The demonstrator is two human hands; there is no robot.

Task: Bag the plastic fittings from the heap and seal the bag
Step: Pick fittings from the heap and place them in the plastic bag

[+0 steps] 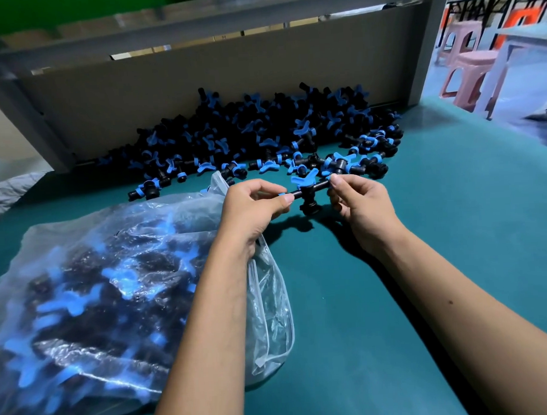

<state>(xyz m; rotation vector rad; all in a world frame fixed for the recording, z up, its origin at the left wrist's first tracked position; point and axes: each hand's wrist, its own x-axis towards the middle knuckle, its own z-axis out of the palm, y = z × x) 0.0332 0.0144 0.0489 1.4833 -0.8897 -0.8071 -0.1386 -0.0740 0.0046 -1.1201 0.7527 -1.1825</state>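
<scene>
A heap of black plastic fittings with blue handles [256, 132] lies on the green table [423, 232] against a grey back panel. One black T-shaped fitting with a blue handle [307, 191] is held above the table between both hands. My left hand [253, 208] pinches its left end and my right hand [359, 203] pinches its right end. A clear plastic bag [113, 292], holding several fittings, lies at the left under my left forearm, its mouth near my left hand.
The grey back panel [166, 86] and a grey frame post [428, 43] bound the table's far side. Pink plastic stools [470, 70] stand beyond the table's right edge. Bare green tabletop lies to the right of my right arm.
</scene>
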